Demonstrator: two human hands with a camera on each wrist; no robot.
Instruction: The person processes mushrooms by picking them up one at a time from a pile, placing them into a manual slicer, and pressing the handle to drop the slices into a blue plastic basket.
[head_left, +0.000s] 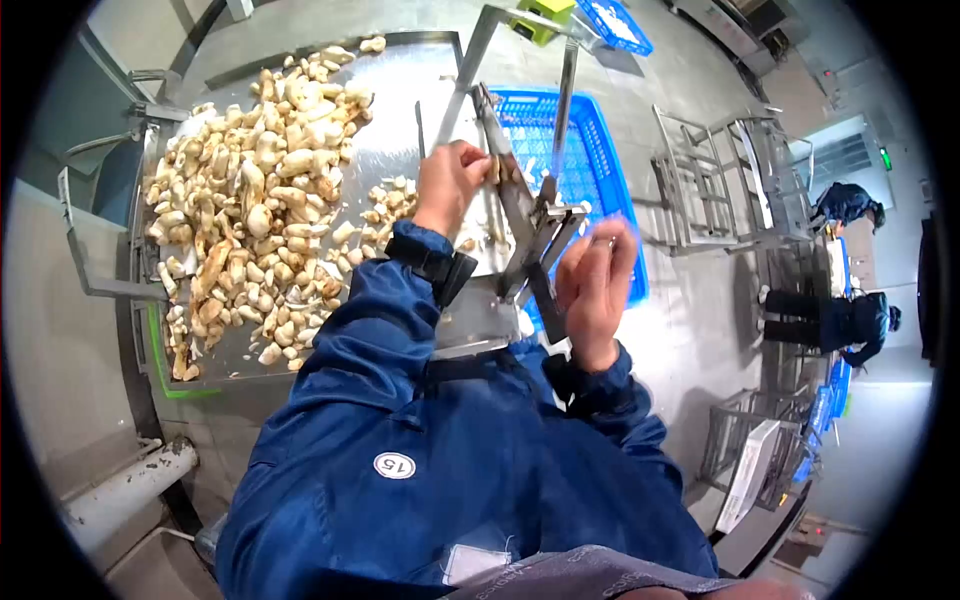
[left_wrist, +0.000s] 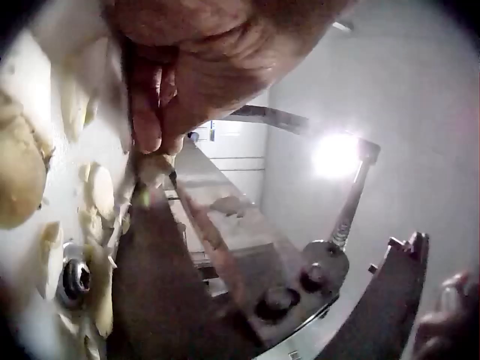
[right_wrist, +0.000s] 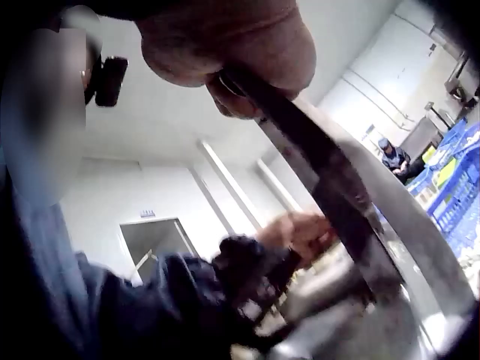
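Observation:
My left hand (head_left: 452, 185) pinches a small pale mushroom piece (left_wrist: 155, 169) between thumb and fingertips, right at the metal blade (head_left: 508, 180) of a lever cutter. Loose mushroom slices (left_wrist: 99, 187) lie beside it in the left wrist view. My right hand (head_left: 598, 285) is bent at the fingers, close beside the cutter's dark metal arm (right_wrist: 322, 169). The arm overlaps that hand in the right wrist view; I cannot tell whether the fingers grip it. A large heap of mushrooms (head_left: 255, 200) covers the left side of the steel table (head_left: 395, 130), with a smaller pile near my left wrist.
Behind the cutter stands a blue plastic crate (head_left: 606, 165) with pale pieces inside. An upright metal frame (head_left: 490, 35) rises over the table's far edge. Metal racks (head_left: 690, 180) and two people in dark clothes (head_left: 850, 325) are off to the right.

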